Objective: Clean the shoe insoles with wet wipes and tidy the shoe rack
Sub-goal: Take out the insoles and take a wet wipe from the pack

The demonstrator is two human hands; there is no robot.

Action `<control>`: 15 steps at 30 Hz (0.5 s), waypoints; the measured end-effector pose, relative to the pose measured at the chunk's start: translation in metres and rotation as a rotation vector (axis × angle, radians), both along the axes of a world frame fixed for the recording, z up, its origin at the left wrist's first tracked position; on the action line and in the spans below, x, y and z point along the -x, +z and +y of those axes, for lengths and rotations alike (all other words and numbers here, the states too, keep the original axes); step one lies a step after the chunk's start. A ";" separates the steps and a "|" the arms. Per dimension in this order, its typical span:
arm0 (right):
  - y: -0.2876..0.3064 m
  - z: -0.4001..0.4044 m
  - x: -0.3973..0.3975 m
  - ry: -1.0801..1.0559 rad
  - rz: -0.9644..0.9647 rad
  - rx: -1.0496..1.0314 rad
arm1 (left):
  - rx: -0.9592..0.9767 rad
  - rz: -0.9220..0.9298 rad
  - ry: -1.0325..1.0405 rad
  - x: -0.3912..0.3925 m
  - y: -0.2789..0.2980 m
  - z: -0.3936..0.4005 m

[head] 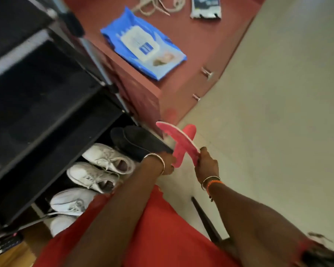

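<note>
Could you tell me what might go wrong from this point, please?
1. Each hand holds a pink insole, the left hand one and the right hand the other, so neither is free to pull a wipe.
2. The wet wipes pack lies away on the red cabinet; reaching for it could drop an insole.

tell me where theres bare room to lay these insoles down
Free: the cabinet top between the wet wipes pack and its right edge, and the pale floor right of the cabinet. Crowded: the rack's bottom shelf, lined with white sneakers.
</note>
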State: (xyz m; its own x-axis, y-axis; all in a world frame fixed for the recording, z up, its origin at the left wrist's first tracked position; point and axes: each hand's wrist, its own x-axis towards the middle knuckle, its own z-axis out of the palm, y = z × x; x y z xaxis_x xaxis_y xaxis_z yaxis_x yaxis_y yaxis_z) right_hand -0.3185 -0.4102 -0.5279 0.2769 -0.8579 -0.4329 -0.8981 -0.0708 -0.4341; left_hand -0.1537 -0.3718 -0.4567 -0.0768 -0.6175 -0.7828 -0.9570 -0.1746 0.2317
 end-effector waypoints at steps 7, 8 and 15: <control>-0.071 -0.012 0.010 -0.570 0.051 -0.302 | 0.184 0.002 0.037 -0.016 -0.037 -0.035; -0.079 -0.017 0.009 -0.635 0.022 -0.326 | 0.191 0.021 0.051 -0.019 -0.043 -0.035; -0.120 -0.043 0.006 -0.824 -0.110 -0.481 | 0.187 0.092 0.034 -0.017 -0.070 -0.029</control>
State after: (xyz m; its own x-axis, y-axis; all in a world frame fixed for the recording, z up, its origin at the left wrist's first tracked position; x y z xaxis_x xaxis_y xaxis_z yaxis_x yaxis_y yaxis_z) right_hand -0.3246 -0.4534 -0.6475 -0.2733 -0.5382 -0.7973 -0.5385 0.7724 -0.3369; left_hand -0.1364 -0.4005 -0.5264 -0.1197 -0.7549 -0.6449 -0.9245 -0.1521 0.3496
